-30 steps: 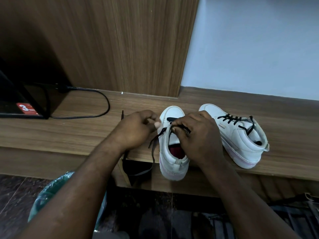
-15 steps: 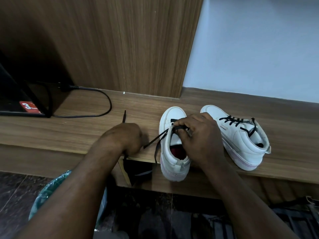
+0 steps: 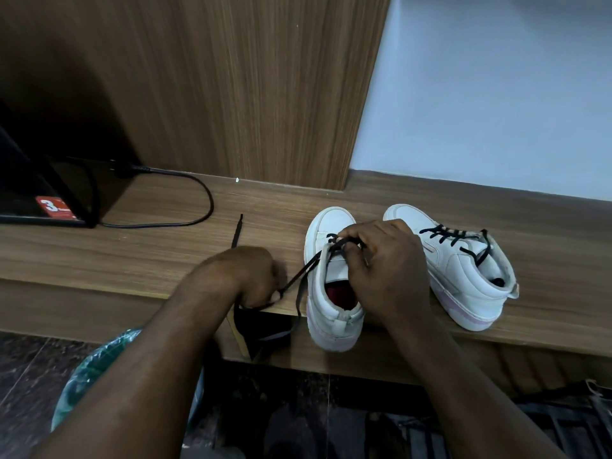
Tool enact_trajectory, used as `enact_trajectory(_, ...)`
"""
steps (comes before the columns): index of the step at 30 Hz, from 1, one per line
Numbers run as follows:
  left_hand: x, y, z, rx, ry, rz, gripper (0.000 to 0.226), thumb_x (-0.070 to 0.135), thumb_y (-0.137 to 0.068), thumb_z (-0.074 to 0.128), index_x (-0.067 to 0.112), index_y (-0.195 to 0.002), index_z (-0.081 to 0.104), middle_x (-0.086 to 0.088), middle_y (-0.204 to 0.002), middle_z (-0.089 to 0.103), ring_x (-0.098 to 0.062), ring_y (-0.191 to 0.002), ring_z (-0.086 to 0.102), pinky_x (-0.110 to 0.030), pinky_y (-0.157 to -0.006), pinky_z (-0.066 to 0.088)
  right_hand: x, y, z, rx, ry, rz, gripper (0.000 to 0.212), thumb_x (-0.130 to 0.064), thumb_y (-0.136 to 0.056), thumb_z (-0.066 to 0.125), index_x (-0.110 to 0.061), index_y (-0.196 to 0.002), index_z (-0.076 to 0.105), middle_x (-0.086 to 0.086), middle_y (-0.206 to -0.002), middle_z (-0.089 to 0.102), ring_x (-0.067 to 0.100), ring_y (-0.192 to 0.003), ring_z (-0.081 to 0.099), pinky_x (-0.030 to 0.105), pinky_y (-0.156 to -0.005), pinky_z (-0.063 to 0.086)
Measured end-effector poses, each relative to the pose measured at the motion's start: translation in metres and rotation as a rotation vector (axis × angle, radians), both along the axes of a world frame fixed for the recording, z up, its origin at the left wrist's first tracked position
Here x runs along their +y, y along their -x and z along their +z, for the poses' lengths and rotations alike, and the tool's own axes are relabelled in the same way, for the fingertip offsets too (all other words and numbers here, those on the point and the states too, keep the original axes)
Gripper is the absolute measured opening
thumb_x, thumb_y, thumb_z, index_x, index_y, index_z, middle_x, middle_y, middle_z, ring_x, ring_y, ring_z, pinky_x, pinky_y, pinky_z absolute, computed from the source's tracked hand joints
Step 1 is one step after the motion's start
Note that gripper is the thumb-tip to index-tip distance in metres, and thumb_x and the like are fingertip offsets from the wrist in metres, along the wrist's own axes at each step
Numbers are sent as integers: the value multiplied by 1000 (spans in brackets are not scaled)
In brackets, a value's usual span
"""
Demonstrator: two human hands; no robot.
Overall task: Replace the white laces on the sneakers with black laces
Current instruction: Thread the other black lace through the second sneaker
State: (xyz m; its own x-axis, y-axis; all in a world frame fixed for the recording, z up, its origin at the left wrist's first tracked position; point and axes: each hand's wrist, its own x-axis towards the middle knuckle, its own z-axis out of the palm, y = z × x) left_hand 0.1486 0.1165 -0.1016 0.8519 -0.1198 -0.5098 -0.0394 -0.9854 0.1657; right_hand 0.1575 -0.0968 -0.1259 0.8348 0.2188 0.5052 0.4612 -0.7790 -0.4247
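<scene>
Two white sneakers stand side by side on the wooden surface (image 3: 132,253), toes pointing away from the person. The laced sneaker (image 3: 463,273), on the right, already has black laces through its eyelets. The unfinished sneaker (image 3: 331,223) has only its lowest rows done.

The right hand (image 3: 387,270) sits on top of that sneaker, fingers curled, pinching the black lace (image 3: 299,271) at the crossings over the tongue. The left hand (image 3: 246,276) is clenched around the free strand, just left of the sneaker near the surface edge.

Key relation: the strand runs taut and diagonal, from the left-side eyelet down and left into the left hand. The pull is outward, away from the sneaker. Slack beyond the grip drops over the edge in a loop, and a lace tip (image 3: 237,230) lies on the surface past the knuckles.

The next eyelet up is nearer the right hand, but the left hand has the working end, so threading likely needs that end brought back toward the sneaker. Most rows are not yet done.
</scene>
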Motion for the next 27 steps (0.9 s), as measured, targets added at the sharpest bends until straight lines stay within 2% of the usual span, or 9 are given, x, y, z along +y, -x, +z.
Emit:
enact_trajectory(2, 1, 0, -2, 3, -7, 10, 12, 35, -95, 69, 25, -97, 73, 1, -102, 70, -18, -90, 60, -22, -63, 38, -1, 1, -1, -22, -24, -22, 15, -14, -91, 67, -17, -103, 76, -4, -102, 75, 26, -100, 62, 48, -86, 49)
enact_trajectory(5, 8, 1, -5, -97, 380, 219, 16, 29, -86, 82, 27, -76, 69, 17, -70, 67, -2, -72, 61, -14, -59, 41, 2, -1, 2, -38, -30, 14, 23, -9, -92, 61, -14, -110, 76, -1, -107, 74, 27, -103, 62, 46, -90, 48)
enact_trajectory(7, 6, 2, -7, -137, 633, 288, 8, 23, -89, 80, 24, -85, 72, 17, -69, 68, 2, -65, 59, -14, -64, 45, 1, -4, 4, -13, -36, 65, 27, -9, -92, 58, -14, -112, 76, 0, -109, 74, 27, -105, 61, 42, -92, 47)
enact_trajectory(12, -16, 3, -3, -166, 977, 382, 16, 19, -101, 65, 4, -97, 69, -4, -72, 58, -4, -51, 46, -15, -47, 38, -2, -7, 4, 28, -76, 80, 30, -9, -92, 58, -13, -115, 77, 1, -111, 75, 26, -107, 62, 42, -94, 49)
enact_trajectory(15, -24, 1, -4, -188, 971, 407, 19, 22, -100, 67, 3, -95, 70, -15, -81, 65, -17, -71, 53, -30, -66, 44, 3, -8, 4, 36, -54, 70, 28, -9, -93, 59, -14, -114, 77, 1, -111, 75, 27, -108, 63, 44, -93, 49)
enact_trajectory(17, -17, -2, -5, -171, 846, 399, 16, 24, -97, 70, 9, -90, 72, -9, -81, 70, -19, -77, 58, -27, -72, 44, 5, -8, 3, 48, -34, 43, 29, -12, -93, 57, -14, -113, 77, 1, -110, 76, 27, -108, 63, 46, -93, 49)
enact_trajectory(20, 4, 0, -1, -65, 155, 90, 12, 27, -96, 66, 21, -97, 76, 1, -98, 73, -22, -96, 66, -19, -67, 40, 6, -7, 3, 94, 11, 11, 28, -17, -95, 56, -15, -113, 77, 0, -112, 75, 28, -109, 62, 49, -93, 49)
enact_trajectory(22, 11, 4, -1, 47, -47, -29, 19, 29, -96, 66, 19, -109, 76, -4, -110, 72, -23, -101, 64, -22, -71, 38, 6, -8, 3, 123, 36, -1, 24, -18, -99, 57, -17, -114, 76, -1, -114, 74, 27, -110, 60, 49, -94, 48)
enact_trajectory(27, 10, 5, -3, -156, 590, 276, 7, 24, -90, 76, 26, -83, 75, 15, -80, 74, -3, -81, 65, -21, -74, 46, 8, -9, 4, 153, 56, 14, 23, -19, -101, 57, -19, -116, 74, -1, -117, 73, 26, -111, 57, 50, -95, 47)
